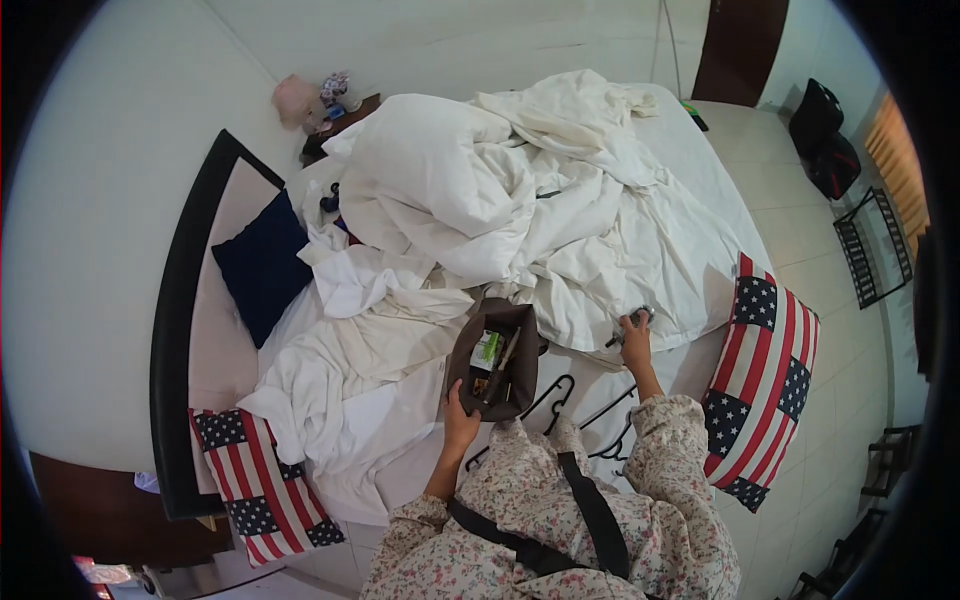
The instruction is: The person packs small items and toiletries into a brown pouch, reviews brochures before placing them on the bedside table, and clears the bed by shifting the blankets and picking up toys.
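Note:
My left hand point(461, 418) grips the near left edge of a brown fabric storage bin point(527, 340), which tilts so its inside shows. In it lie a green and white packet point(487, 350), a long brown stick-like thing point(503, 365) and other small items too dark to name. Further right, my right hand point(636, 340) is closed around a small grey and black object point(646, 313) just over the bed's white sheet. Its kind I cannot make out. Black hangers point(549, 398) lie on the bed between my arms.
Rumpled white bedding point(430, 180) heaps across the bed. A flag-patterned pillow point(760, 385) lies at the right edge, another flag-patterned pillow point(262, 485) at the lower left. A navy cushion point(263, 268) leans near the headboard point(182, 330). A black rack point(872, 248) stands on the tiled floor.

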Available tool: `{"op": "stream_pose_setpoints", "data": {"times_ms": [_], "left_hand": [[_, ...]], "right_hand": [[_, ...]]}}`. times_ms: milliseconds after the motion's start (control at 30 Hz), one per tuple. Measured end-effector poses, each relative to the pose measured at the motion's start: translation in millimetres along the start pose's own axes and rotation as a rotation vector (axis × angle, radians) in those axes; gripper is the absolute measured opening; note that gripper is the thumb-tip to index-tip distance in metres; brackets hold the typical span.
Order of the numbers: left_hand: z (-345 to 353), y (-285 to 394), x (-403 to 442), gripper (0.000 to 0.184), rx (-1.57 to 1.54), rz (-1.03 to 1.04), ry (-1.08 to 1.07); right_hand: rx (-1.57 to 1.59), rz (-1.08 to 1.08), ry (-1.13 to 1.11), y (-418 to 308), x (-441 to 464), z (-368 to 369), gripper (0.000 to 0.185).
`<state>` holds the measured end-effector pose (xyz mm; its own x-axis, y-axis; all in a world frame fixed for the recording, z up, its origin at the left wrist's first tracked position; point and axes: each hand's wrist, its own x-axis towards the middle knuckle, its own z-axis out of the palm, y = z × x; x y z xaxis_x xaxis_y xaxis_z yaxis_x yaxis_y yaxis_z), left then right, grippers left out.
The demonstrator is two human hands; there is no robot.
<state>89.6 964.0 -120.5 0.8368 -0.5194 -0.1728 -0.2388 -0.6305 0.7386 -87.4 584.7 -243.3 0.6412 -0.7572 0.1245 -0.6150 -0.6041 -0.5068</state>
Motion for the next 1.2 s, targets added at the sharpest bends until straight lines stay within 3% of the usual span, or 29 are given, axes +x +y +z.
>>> {"op": "stream_pose_setpoints", "data": {"times_ms": [67, 167, 200, 267, 333, 400, 500, 600, 733, 767, 900, 1000, 1100, 1200], "left_hand": [[-2.1, 4.5, -0.3, 0.081, 0.002, -0.002, -0.006], [-2.2, 5.9, 2.0, 0.081, -0.01, -0.007, 0.0], [-2.3, 4.2, 0.9, 0.081, -0.016, -0.009, 0.002], [-2.3, -1.9, 2.0, 0.082, -0.001, 0.025, 0.014], [-0.8, -3.9, 3.4, 0.083, 0.005, 0.04, 0.023], [-0.7, -4.4, 3.7, 0.083, 0.006, 0.032, 0.035], [-4.1, -1.9, 3.3, 0.083, 0.015, 0.058, 0.048], [-8.0, -1.8, 1.1, 0.083, 0.032, 0.058, 0.047], [-12.5, -3.3, -3.0, 0.081, 0.033, 0.092, 0.062], [-13.6, -4.3, -3.5, 0.08, 0.038, 0.107, 0.064], [-12.7, -2.8, -2.6, 0.077, 0.033, 0.156, 0.074], [-10.5, -2.7, -2.2, 0.075, 0.044, 0.155, 0.061], [-7.6, -11.9, -2.4, 0.076, 0.046, 0.151, 0.038], [-6.9, -11.9, -0.3, 0.075, 0.034, 0.184, 0.034]], "right_hand": [[0.198, -0.085, 0.177, -5.5, 2.5, 5.1, 0.047], [0.745, 0.228, 0.077, -86.5, 3.9, -44.9, 0.045], [0.901, 0.253, -0.019, -120.9, 0.2, -73.3, 0.047], [1.084, 0.215, -0.005, -147.6, -6.5, -57.8, 0.047], [1.133, 0.145, -0.19, -182.7, -16.1, -56.6, 0.049], [1.003, 0.104, -0.346, -218.5, -24.7, -56.7, 0.053], [0.8, -0.162, -0.584, -241.8, -29.5, -28.9, 0.06], [0.404, -0.412, -0.302, -244.0, -41.5, -3.7, 0.063], [0.625, -0.127, -0.373, -233.5, -20.3, -12.9, 0.053], [0.678, -0.038, -0.389, -231.1, -12.2, -23.9, 0.04], [0.564, -0.065, -0.048, -196.3, 41.7, -14.3, 0.02], [0.442, -0.066, 0.107, -179.9, 105.9, -19.2, 0.019], [0.277, -0.18, 0.318, -184.2, 181.6, -28.3, 0.023], [0.282, -0.359, 0.33, -183.3, 256.6, -10.5, 0.024]]}}
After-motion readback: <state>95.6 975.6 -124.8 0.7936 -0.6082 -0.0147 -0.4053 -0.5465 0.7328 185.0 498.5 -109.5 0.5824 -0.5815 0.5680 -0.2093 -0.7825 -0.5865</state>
